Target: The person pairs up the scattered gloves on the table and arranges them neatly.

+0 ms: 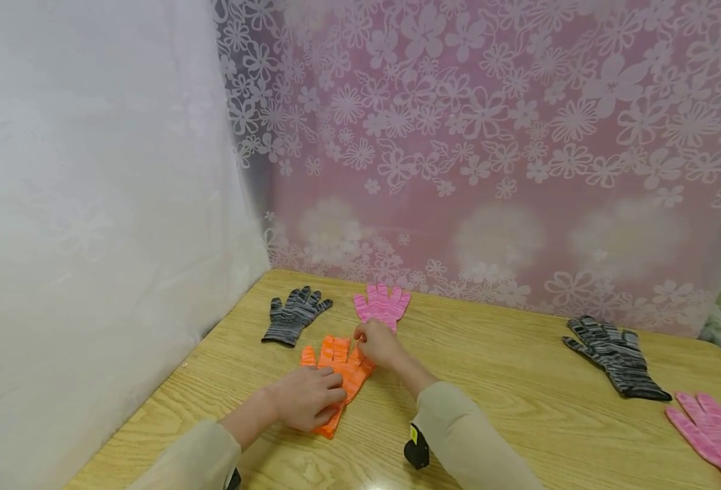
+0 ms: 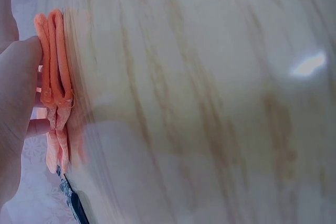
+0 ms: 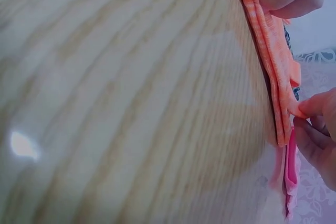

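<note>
At the left of the worktop (image 1: 489, 381) I see a gray glove (image 1: 294, 316) lying flat with its fingers spread; no hand is on it. Next comes my left hand (image 1: 310, 396), its bent fingers over the orange glove (image 1: 351, 374) near the cuff; I cannot tell whether they grip the cloth or only press it. The orange glove lies on the worktop between my hands, and the fingers of my right hand (image 1: 381, 344) are drawn narrow, pinching a bit of it near the finger end. I judge this one under way: its layers are together and mostly flat, but the edges are not yet released. Just beyond sits a pink glove (image 1: 383, 305), spread and untouched, its cuff hidden behind my right hand. Well apart on the right, another gray glove (image 1: 617, 357) and another pink glove (image 1: 718, 432) lie spread, both unhandled; the frame cuts off the pink one. From the left wrist I see two cuff loops side by side in the orange, perhaps two gloves stacked, though I cannot be sure.
</note>
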A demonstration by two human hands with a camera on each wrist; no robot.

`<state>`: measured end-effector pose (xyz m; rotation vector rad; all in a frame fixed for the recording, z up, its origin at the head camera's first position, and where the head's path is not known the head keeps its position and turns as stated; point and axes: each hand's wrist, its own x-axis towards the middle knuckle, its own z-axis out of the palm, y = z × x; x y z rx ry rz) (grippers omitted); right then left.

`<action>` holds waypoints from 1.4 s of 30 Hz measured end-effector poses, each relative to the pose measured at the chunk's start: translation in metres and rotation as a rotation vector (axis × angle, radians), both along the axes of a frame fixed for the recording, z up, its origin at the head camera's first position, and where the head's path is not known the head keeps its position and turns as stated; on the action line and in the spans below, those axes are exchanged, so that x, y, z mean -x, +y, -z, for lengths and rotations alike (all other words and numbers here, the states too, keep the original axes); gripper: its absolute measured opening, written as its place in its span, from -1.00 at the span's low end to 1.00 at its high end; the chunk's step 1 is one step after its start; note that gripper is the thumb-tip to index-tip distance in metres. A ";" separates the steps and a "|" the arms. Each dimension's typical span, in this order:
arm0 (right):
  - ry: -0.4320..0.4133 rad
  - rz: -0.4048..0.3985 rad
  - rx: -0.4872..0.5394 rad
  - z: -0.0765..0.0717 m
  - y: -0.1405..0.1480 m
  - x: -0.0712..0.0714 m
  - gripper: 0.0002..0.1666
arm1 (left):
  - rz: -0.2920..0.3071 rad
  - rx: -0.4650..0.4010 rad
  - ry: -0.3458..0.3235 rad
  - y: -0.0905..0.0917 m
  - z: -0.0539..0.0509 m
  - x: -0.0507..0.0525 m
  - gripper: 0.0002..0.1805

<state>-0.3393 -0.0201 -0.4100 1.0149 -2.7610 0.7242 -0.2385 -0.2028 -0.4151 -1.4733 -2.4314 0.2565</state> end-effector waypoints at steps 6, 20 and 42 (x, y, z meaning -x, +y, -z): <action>0.059 0.054 -0.065 0.001 0.001 -0.001 -0.90 | 0.001 -0.004 -0.004 0.001 0.001 0.000 -0.92; 0.184 -0.107 -0.233 -0.002 0.004 -0.005 -0.91 | -0.013 0.004 -0.006 -0.001 0.001 0.000 -0.91; 0.259 -0.326 -0.266 0.001 0.012 -0.008 -0.88 | -0.020 0.015 -0.034 -0.002 -0.003 -0.003 -0.85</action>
